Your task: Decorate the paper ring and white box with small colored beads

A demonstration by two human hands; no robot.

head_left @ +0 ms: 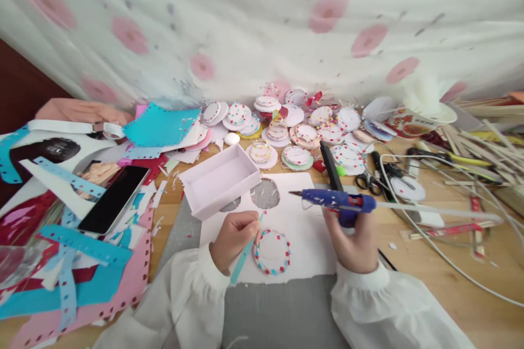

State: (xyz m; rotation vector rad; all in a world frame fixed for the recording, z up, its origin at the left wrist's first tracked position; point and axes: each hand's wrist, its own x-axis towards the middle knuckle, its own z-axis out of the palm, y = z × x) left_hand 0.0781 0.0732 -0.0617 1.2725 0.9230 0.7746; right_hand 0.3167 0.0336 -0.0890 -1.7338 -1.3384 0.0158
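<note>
My left hand is closed around teal tweezers, whose tip points away from me. A tiny red piece shows at that tip. My right hand grips a blue glue gun, nozzle pointing left, with a long clear glue stick out of its back. Below and between the hands, a ring of red and blue star-like bits lies on a white sheet. Round holes in the sheet let the grey mat show through.
A white open box stands behind my left hand. Several decorated paper discs are piled at the back. Paper scraps and a phone lie left. Scissors, a white cord, wooden sticks and a bowl are right.
</note>
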